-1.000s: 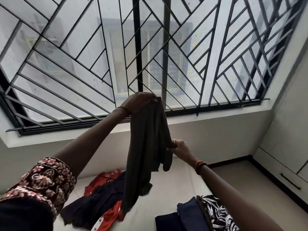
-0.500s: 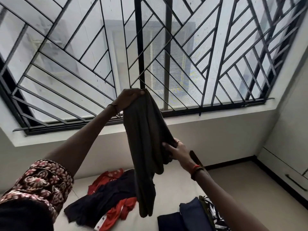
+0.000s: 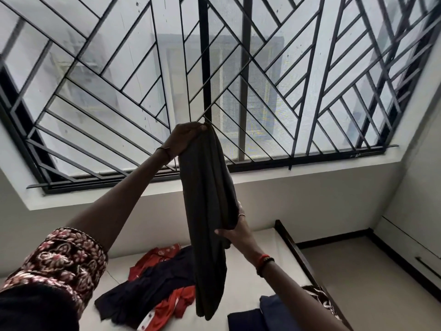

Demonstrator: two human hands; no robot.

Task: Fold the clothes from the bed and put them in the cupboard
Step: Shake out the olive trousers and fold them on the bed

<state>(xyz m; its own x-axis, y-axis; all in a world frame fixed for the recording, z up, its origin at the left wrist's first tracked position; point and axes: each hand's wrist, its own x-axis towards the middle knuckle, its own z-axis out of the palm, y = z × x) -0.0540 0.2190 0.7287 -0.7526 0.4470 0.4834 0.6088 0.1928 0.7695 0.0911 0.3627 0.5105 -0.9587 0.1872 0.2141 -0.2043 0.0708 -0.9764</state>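
the dark garment [image 3: 207, 211] hangs lengthwise above the bed [image 3: 243, 287], left hand [image 3: 185, 137] gripping its top, right hand [image 3: 235, 231] gripping its middle.

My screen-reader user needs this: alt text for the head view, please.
A dark grey garment hangs before a barred window, the left hand gripping its top, the right hand holding its middle. Red and navy clothes lie on the bed below.

window grille [image 3: 204, 68]: black diagonal bars | sill [image 3: 310, 174]: white | floor [image 3: 358, 271]: pale | skirting [image 3: 334, 238]: dark
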